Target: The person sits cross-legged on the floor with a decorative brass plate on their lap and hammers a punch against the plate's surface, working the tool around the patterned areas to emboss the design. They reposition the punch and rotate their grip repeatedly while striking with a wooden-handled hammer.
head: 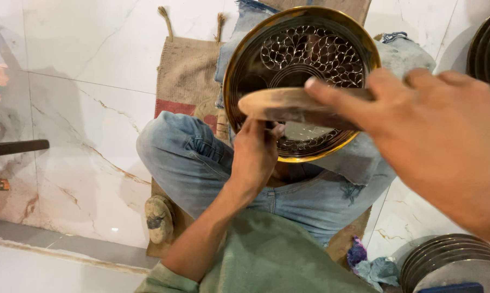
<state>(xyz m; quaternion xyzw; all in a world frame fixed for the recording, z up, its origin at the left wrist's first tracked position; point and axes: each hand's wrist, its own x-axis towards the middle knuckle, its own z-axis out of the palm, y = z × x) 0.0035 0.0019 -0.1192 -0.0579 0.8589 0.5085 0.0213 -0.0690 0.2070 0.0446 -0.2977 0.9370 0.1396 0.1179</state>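
A round brass plate with a dark engraved flower pattern rests tilted on my lap, over my crossed legs in blue jeans. My left hand is closed at the plate's lower left part, its fingertips pinched on what looks like a thin tool, mostly hidden. My right hand is raised close to the camera and grips a flat wooden mallet. The mallet's rounded end hangs just above my left hand, across the plate's middle.
I sit on a burlap mat on a white marble floor. A stack of metal plates stands at the lower right, another at the upper right. A worn stone lies by my knee, crumpled cloths near my right side.
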